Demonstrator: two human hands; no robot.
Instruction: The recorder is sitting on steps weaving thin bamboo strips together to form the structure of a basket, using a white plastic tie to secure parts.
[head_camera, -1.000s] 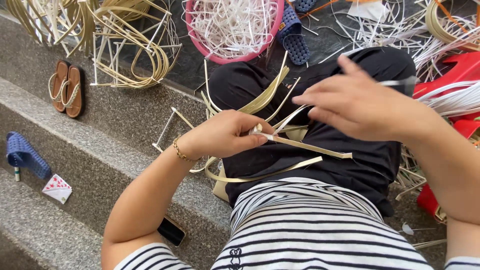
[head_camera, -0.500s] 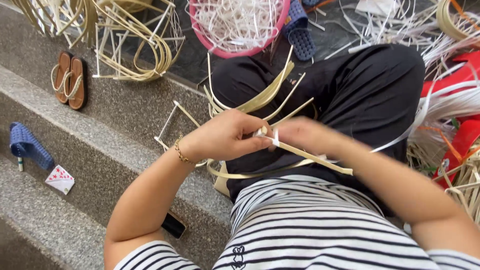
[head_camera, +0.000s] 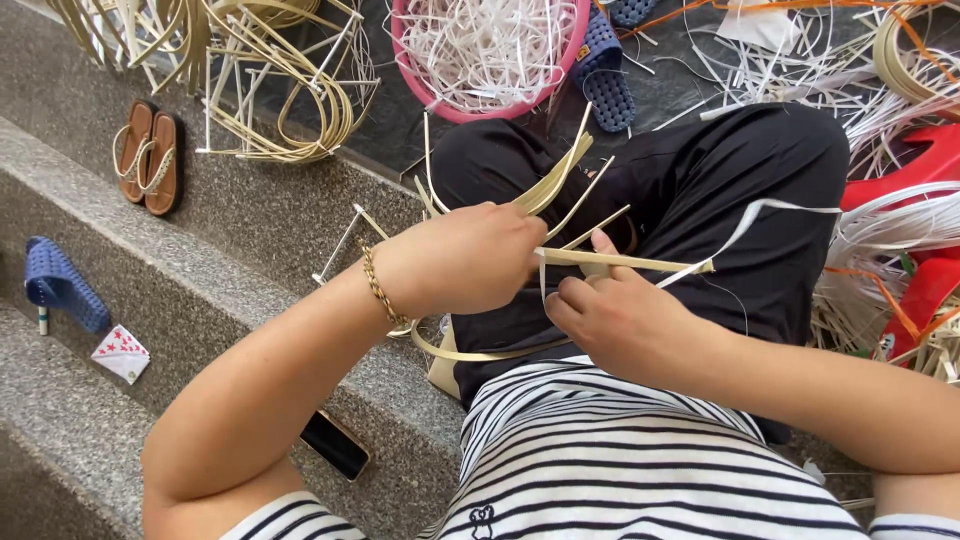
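On the far left, a blue slipper and a folded paper lie on a lower stone step, and a pair of brown sandals rests on the step above, out of the way of the work. A dark phone lies on the step close to the person's left elbow, easy to reach.

The left hand is closed around a bundle of pale bamboo strips, holding them above the lap, so the free ends fan out toward the far side. The right hand pinches one flat strip just beside the left hand; the thumb presses on it, I think to keep it flat and tight. A thin white strip runs from there to the right.

Farther away stands a pink basket with white strips, and on the right a red stool among loose strips.
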